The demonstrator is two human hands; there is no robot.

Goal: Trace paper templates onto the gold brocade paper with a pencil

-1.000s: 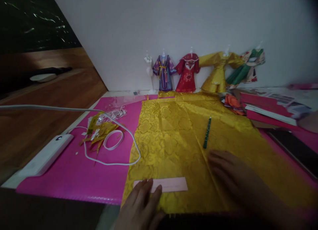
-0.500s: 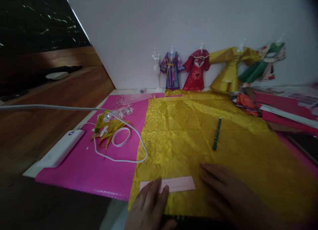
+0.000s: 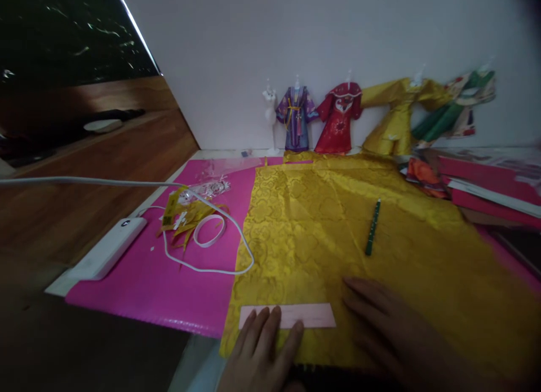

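Note:
A large yellow patterned cloth (image 3: 313, 234) is spread over the table in front of me. Close to its near edge lies a pale pink paper strip (image 3: 313, 315). My left hand (image 3: 262, 347) rests on the strip's left half, fingers stretched out over it. To the right, my right hand (image 3: 389, 324) lies flat on the cloth, its fingers extended and apart from the strip. Farther up the cloth is a dark green pencil (image 3: 372, 227), touched by neither hand.
On the pink mat (image 3: 169, 302) at left are a roll of white tape (image 3: 209, 230), yellow scraps (image 3: 190, 214), a white cable (image 3: 203, 269) and a white power bank (image 3: 112, 248). Small dressed mannequins, including a red dress (image 3: 340, 118), stand along the wall. Red papers (image 3: 486, 180) lie right.
My left hand has spread its fingers and shifted slightly right on the paper strip. My right hand stays in place. The whole view has shifted a little.

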